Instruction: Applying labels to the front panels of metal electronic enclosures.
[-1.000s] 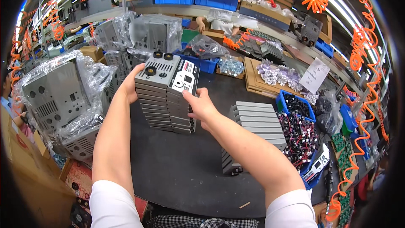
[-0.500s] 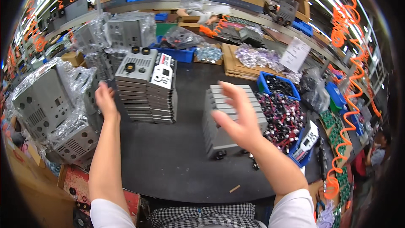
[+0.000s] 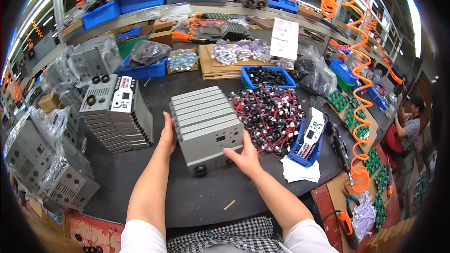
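A row of grey metal panels (image 3: 206, 122), standing on edge and pressed face to face, is on the dark tabletop in front of me. Along its left side lies my left hand (image 3: 168, 133), fingers against the panels. My right hand (image 3: 246, 155) grips the near right corner, its thumb on the front face and the other fingers partly hidden behind the edge. Black round knobs (image 3: 200, 171) show low on the nearest panel. To the left stands a taller pile of similar grey panels (image 3: 112, 131), laid flat, with a white printed label plate (image 3: 123, 94) on top.
Plastic-wrapped grey housings (image 3: 37, 150) crowd the far left. Right of the row are a heap of wired connectors (image 3: 269, 117), a blue bin of black parts (image 3: 269, 76) and a blue tray with label plates (image 3: 307, 140). A screwdriver (image 3: 341, 152) lies near an orange coiled hose (image 3: 360, 178).
Both hands have come in from apart onto the row of panels. The head view has turned to the right, so the surroundings appear shifted left.
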The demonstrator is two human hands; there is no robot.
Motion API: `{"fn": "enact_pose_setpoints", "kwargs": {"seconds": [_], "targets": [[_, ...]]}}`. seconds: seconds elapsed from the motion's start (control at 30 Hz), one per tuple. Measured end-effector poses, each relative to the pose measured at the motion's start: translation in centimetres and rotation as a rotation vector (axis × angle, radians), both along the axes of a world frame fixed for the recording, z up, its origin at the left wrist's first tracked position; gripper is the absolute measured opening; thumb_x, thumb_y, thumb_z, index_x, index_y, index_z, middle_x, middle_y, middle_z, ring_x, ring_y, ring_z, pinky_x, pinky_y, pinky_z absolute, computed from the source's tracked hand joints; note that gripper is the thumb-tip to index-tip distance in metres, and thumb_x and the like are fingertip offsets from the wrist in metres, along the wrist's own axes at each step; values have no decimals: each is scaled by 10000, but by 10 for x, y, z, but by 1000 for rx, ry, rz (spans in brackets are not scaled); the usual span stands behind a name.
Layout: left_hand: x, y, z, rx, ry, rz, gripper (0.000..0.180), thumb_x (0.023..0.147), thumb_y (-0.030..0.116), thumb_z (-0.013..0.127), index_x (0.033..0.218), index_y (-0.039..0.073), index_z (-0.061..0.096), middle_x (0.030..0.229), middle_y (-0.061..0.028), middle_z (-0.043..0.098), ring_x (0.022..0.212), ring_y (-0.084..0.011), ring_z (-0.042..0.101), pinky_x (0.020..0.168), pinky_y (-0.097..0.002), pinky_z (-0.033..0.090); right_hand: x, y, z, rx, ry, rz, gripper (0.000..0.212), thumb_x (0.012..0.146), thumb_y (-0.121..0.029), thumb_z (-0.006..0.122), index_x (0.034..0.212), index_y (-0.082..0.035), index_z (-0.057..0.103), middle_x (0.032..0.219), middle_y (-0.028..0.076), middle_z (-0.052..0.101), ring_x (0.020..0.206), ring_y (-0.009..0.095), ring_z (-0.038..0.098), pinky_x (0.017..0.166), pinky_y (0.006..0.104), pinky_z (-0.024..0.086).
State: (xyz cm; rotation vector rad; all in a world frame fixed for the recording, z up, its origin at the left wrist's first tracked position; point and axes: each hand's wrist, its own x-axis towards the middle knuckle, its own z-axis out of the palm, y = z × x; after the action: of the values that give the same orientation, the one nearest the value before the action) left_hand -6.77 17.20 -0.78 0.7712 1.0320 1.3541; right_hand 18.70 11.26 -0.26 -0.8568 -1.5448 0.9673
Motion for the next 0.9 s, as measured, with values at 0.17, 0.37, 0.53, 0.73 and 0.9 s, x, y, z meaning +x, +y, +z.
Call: {"fn": "enact_pose_setpoints", "kwargs": {"seconds": [0.17, 0.37, 0.53, 0.73, 0.9], "targets": [[-18, 39, -65, 78, -266, -42, 761, 866, 676, 368, 1296, 56, 470, 1215, -118, 549, 1094, -232, 540, 912, -351, 449, -13, -5, 12, 41, -104, -67, 845, 714, -122, 746, 1377, 19, 242, 1293, 166, 433, 1186, 239, 444, 1008, 353, 343], [7, -46, -16, 132, -168, -161, 722, 883, 648, 368, 1286, 58, 476, 1206, -114, 552, 1095, -225, 538, 907, -349, 451, -13, -58, 3, 106, -164, -66, 844, 776, -179, 700, 1374, 97, 174, 1403, 315, 238, 1307, 425, 278, 1076, 419, 256], [22, -95, 0, 147, -89, -175, 690, 897, 625, 367, 1277, 60, 480, 1199, -111, 555, 1096, -219, 536, 903, -348, 453, -1, -104, -4, 150, -143, -49, 854, 774, -149, 696, 1384, 98, 151, 1408, 305, 234, 1304, 422, 265, 1085, 432, 228], [45, -115, 12, 185, -36, -126, 652, 915, 597, 367, 1267, 62, 486, 1190, -108, 558, 1096, -211, 535, 898, -347, 455, 14, -122, -8, 21, -51, 18, 808, 789, -108, 665, 1409, 45, 169, 1422, 258, 258, 1313, 365, 294, 1083, 405, 240], [20, -137, -33, 204, 43, 217, 470, 972, 468, 357, 1171, 69, 509, 1117, -82, 550, 1049, -170, 520, 864, -313, 452, 23, -126, -26, -106, 205, 98, 621, 840, -142, 651, 1331, 20, 307, 1283, 181, 425, 1206, 253, 436, 1000, 354, 366]]}}
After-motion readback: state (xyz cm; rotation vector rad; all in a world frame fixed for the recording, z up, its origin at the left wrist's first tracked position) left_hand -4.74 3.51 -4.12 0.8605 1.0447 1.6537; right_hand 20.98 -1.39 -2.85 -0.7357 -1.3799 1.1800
